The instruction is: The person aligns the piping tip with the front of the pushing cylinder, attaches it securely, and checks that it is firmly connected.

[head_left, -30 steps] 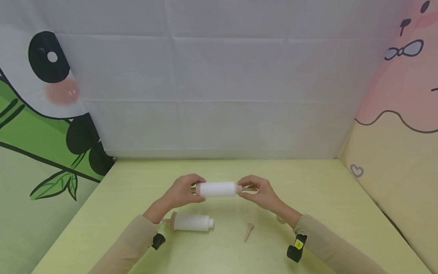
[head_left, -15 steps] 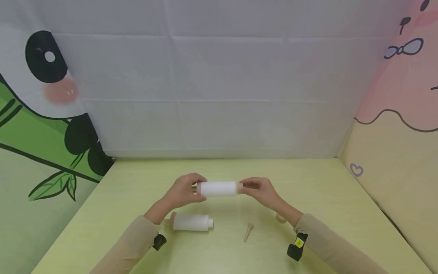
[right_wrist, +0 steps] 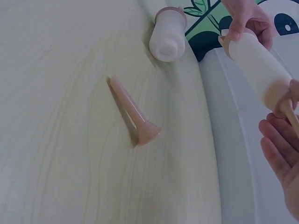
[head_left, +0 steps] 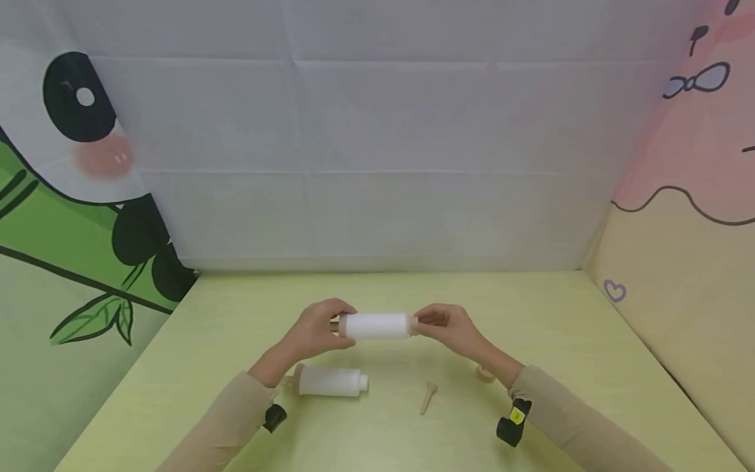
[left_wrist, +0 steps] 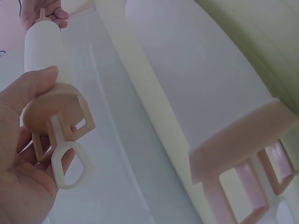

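Observation:
Level above the table, an icing syringe (head_left: pixel 376 326) with a white barrel spans both hands. My left hand (head_left: pixel 312 328) grips its capped end, thumb against the barrel in the left wrist view. Behind that cap (left_wrist: pixel 58 109) stick out finger loops and a pale plunger ring (left_wrist: pixel 70 165). At the opposite end, my right hand (head_left: pixel 451 328) pinches the pinkish collar with thumb and fingers; a narrow nozzle (right_wrist: pixel 292 119) projects there in the right wrist view. A second icing syringe (head_left: pixel 330 381) lies below on the table, its plunger end partly behind the left wrist.
A loose pinkish nozzle (head_left: pixel 428 398) with a flared end lies on the pale wood-grain table (head_left: pixel 377 439). A small round pinkish piece (head_left: pixel 485 374) sits partly under the right forearm. A white cloth backdrop (head_left: pixel 377 164) stands behind the table, with printed side panels.
My right fingers have drawn slightly rightward along the syringe's tip and closed together, from around the collar toward its end. The left hand and the syringe stay nearly in place.

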The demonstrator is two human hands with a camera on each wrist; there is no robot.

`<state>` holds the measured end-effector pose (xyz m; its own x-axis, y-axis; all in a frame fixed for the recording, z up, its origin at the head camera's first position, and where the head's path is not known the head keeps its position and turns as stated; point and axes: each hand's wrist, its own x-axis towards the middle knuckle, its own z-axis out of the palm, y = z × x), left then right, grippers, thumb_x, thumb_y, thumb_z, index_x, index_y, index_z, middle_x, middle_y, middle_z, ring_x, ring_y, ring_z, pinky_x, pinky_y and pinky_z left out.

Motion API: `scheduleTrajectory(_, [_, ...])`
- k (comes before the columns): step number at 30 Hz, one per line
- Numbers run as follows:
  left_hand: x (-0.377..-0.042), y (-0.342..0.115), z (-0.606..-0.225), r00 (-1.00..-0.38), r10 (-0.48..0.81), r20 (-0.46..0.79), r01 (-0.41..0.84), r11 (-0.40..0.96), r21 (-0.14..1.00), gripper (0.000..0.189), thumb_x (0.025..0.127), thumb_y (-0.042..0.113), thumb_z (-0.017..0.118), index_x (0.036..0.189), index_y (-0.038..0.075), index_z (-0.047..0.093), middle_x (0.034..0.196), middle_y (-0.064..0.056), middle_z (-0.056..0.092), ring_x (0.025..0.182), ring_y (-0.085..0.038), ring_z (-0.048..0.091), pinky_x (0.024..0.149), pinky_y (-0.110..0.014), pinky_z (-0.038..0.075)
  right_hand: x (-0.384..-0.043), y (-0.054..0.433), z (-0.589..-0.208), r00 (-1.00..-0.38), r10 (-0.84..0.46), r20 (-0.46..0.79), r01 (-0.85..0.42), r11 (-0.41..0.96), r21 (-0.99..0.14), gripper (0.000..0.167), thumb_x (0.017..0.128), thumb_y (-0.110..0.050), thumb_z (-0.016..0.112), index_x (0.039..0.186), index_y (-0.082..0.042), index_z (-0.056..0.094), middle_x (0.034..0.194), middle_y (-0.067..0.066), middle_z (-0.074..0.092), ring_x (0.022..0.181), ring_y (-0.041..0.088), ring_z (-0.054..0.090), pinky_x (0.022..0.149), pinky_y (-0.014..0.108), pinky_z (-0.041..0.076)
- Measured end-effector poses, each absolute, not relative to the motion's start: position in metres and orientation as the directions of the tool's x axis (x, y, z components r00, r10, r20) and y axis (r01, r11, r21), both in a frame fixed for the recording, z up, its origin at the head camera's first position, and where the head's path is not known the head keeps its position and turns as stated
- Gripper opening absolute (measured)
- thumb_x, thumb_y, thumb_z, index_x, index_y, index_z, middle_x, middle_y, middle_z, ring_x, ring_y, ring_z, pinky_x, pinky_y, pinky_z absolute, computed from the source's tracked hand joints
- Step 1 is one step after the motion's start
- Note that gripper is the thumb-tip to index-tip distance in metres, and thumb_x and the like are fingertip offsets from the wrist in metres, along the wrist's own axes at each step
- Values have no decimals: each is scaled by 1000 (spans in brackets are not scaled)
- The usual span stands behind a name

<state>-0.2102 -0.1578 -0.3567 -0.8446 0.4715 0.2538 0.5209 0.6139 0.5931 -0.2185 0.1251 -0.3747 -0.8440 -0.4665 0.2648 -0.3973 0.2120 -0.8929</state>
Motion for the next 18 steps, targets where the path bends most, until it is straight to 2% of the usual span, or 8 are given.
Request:
scheduleTrajectory(4, [-210, -158, -356, -845, 470, 256, 521, 611, 596, 40, 70, 7, 77, 105, 2, 60, 103, -9, 58, 93, -24, 60, 76, -24, 52, -219, 125, -375, -840, -474, 263, -395, 203, -896, 22, 83, -10, 66, 102, 1, 64, 99, 16, 65, 88, 19, 64, 74, 28, 53])
scheduleTrajectory(8, [-211, -158, -355, -842, 479, 247, 520, 600, 608, 39, 70, 7, 77, 105, 2, 60, 102, -10, 59, 94, -27, 61, 75, -25, 52, -217, 125, -375, -831, -463, 308, -438, 203, -876, 24, 80, -6, 68, 101, 2, 63, 100, 17, 64, 91, 26, 63, 75, 28, 53])
scheduleTrajectory(12, [-212, -159, -354, -844, 486, 229, 510, 592, 623, 39, 70, 9, 77, 105, 2, 61, 103, -10, 60, 94, -27, 61, 74, -26, 52, -215, 125, -375, -806, -443, 393, -515, 198, -834, 25, 75, -1, 71, 98, 3, 65, 97, 16, 65, 88, 25, 64, 76, 28, 52])
scheduleTrajectory(18, [-214, -161, -353, -847, 492, 204, 491, 575, 654, 38, 70, 10, 77, 104, 2, 62, 102, -10, 60, 92, -24, 61, 72, -26, 52, -214, 124, -375, -729, -440, 525, -637, 154, -755, 25, 71, 4, 73, 95, 4, 65, 95, 16, 65, 82, 23, 64, 73, 30, 53])
